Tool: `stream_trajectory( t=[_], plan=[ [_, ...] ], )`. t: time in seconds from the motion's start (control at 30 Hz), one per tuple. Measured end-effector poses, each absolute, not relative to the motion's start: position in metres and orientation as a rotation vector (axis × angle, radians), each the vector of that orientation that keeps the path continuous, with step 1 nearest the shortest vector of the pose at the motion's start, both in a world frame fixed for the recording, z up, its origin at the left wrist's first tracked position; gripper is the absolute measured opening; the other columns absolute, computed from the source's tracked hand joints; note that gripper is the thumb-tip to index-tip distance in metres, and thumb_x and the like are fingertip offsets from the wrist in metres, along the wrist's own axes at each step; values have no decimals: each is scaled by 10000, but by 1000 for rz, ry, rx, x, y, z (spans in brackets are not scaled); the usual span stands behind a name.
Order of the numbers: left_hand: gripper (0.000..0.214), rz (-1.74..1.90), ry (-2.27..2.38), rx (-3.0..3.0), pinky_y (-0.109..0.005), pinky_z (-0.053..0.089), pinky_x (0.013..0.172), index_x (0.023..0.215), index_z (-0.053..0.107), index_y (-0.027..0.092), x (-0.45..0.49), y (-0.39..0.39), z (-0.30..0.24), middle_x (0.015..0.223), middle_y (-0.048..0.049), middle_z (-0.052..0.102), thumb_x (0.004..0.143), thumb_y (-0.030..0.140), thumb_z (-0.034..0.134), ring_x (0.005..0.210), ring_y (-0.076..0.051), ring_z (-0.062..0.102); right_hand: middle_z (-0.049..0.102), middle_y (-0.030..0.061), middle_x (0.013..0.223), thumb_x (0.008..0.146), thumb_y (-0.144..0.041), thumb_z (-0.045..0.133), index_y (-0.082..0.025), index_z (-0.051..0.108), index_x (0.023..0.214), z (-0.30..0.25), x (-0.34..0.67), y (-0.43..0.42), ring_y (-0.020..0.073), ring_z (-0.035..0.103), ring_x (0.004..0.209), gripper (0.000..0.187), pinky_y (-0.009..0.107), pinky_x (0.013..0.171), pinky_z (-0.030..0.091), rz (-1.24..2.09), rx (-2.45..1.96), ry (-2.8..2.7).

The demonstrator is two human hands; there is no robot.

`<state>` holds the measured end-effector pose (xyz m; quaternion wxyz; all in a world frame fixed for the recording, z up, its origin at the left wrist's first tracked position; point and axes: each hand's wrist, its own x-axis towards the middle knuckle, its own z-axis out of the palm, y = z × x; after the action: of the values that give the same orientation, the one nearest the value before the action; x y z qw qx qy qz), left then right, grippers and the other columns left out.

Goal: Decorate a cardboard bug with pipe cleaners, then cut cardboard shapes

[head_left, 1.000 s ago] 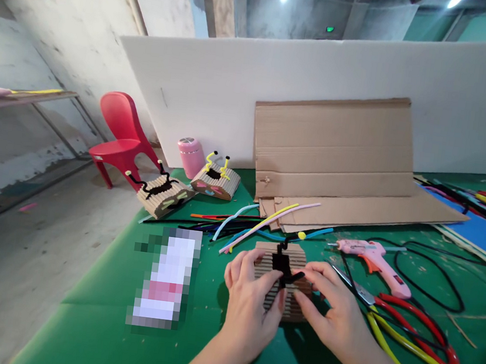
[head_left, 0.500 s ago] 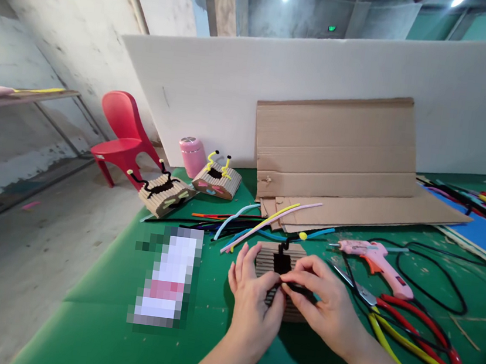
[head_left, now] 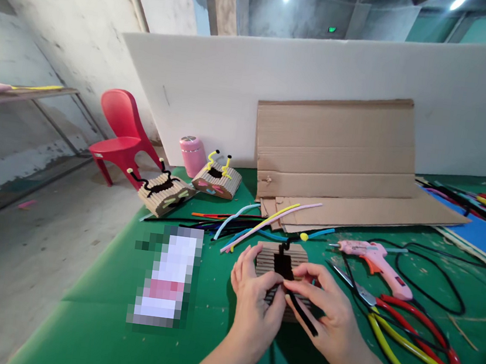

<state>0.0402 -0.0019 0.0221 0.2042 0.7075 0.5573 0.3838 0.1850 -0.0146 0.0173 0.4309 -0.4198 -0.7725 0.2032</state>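
The black pipe cleaner (head_left: 302, 314), pinched in the fingers of the right hand (head_left: 336, 316) over the ribbed cardboard block (head_left: 266, 253) on the green surface (head_left: 116, 349), could bend askew if the left hand (head_left: 251, 302), fingers clasping the block, slackened.

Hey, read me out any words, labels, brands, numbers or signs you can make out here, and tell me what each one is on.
No text is legible.
Green lit sign in the background: too small to read.
Pixelated panel on the table: blurred out.
Pink glue gun: no lettering discernible.
Corrugated cardboard piece: none visible.
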Motion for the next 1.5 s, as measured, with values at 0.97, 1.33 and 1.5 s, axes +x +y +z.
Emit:
stream_trajectory(
  t=[0.97, 1.33, 1.5],
  plan=[
    [363, 955, 1536, 2163, -558, 214, 987, 994, 604, 239, 32, -17, 23, 1371, -100, 264, 672, 98, 515, 1279, -300, 211, 383, 64, 1304, 853, -269, 479, -272, 329, 1293, 6, 205, -14, 204, 343, 1224, 465, 381, 1028, 320, 665, -1246, -1916],
    [218, 1202, 1513, 2304, -526, 334, 905, 888, 653, 225, 26, -15, 30, 1085, -93, 582, 700, 143, 579, 1085, -288, 436, 381, 84, 1309, 841, -260, 497, -256, 445, 1220, 13, 212, -12, 224, 367, 1218, 383, 405, 1002, 347, 624, -1205, -1931],
    [163, 1302, 1416, 2374, -469, 356, 824, 794, 687, 258, 30, -4, 35, 916, -46, 658, 719, 156, 585, 968, -260, 493, 429, 77, 1197, 799, -229, 557, -253, 546, 1049, 19, 209, -17, 224, 449, 1120, 251, 364, 937, 411, 468, -1147, -1920]
  ],
)
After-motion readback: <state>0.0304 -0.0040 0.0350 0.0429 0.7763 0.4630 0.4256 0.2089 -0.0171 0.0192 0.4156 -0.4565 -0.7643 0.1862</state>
